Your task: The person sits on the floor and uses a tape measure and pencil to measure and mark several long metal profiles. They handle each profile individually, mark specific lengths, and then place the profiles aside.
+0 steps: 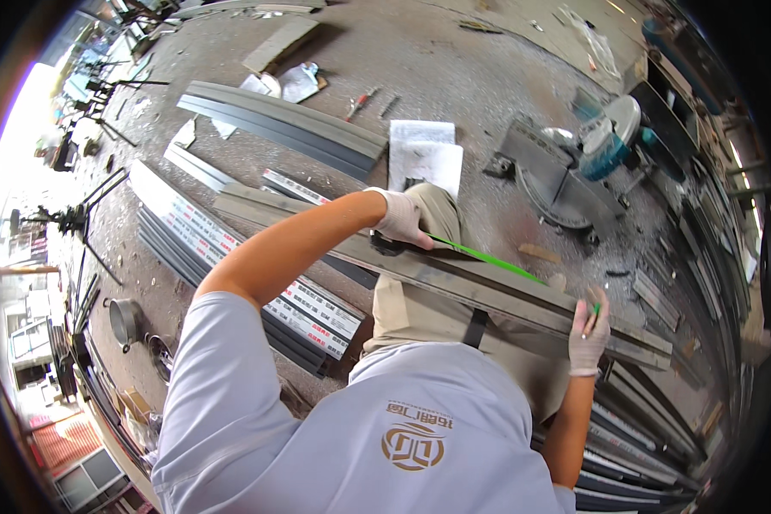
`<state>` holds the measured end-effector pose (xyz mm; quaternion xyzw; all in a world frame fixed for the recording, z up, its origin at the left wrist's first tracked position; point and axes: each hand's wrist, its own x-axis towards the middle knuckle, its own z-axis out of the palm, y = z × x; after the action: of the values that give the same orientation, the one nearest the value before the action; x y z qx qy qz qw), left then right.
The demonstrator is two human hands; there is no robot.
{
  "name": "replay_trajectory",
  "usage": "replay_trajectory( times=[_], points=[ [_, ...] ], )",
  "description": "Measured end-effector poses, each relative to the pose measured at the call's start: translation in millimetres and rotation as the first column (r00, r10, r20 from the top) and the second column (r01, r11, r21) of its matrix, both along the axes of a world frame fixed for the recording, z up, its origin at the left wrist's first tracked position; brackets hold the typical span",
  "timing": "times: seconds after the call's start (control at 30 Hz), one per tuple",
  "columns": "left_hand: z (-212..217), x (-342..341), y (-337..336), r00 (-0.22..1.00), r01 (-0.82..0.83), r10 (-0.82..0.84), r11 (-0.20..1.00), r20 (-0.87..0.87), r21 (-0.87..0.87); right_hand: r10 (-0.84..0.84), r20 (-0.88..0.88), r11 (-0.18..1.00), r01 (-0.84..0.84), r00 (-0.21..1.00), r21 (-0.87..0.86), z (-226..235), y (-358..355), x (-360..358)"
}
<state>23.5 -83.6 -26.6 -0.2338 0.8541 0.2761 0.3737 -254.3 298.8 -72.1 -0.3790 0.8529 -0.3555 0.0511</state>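
Observation:
A long grey metal profile (505, 301) lies slantwise across my lap, its right end reaching past my right hand. My left hand (400, 218), in a pale glove with bare fingertips, is closed at the near side of a black tape measure (386, 246). The tape measure's green blade (487, 256) stretches from there along the profile toward the right. My right hand (589, 336), gloved the same way, is closed over the right part of the profile. A slim green thing (596, 308) shows between its fingers; whether it is a pen or part of the blade cannot be made out.
Beyond the profile lie paper sheets (426, 154) and a dark grey profile (287, 128). A miter saw (595, 154) stands at the far right. Wrapped profiles (317, 321) are stacked on the left, near a metal pot (124, 323). Many dark profiles (634, 437) lie at the lower right.

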Motion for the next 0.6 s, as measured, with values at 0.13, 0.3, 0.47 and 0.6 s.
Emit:
replay_trajectory(
  times=[0.13,0.3,0.47,0.6],
  points=[
    [-8,10,-6,0.995,-0.065,0.070,0.995,-0.069,0.077,0.204,-0.106,0.978,-0.197,0.973,0.069,-17,16,-20],
    [2,5,-9,0.996,-0.019,0.018,1.000,0.086,0.006,0.330,-0.125,0.934,-0.305,0.936,0.185,-10,14,-25],
    [12,14,-8,1.000,-0.018,0.017,0.999,0.021,0.037,0.430,-0.155,0.866,-0.357,0.890,0.349,-2,6,-28],
    [15,19,-14,0.995,-0.001,0.005,0.999,0.101,-0.042,0.480,-0.066,0.829,-0.427,0.875,0.360,-2,0,-36]
  ],
)
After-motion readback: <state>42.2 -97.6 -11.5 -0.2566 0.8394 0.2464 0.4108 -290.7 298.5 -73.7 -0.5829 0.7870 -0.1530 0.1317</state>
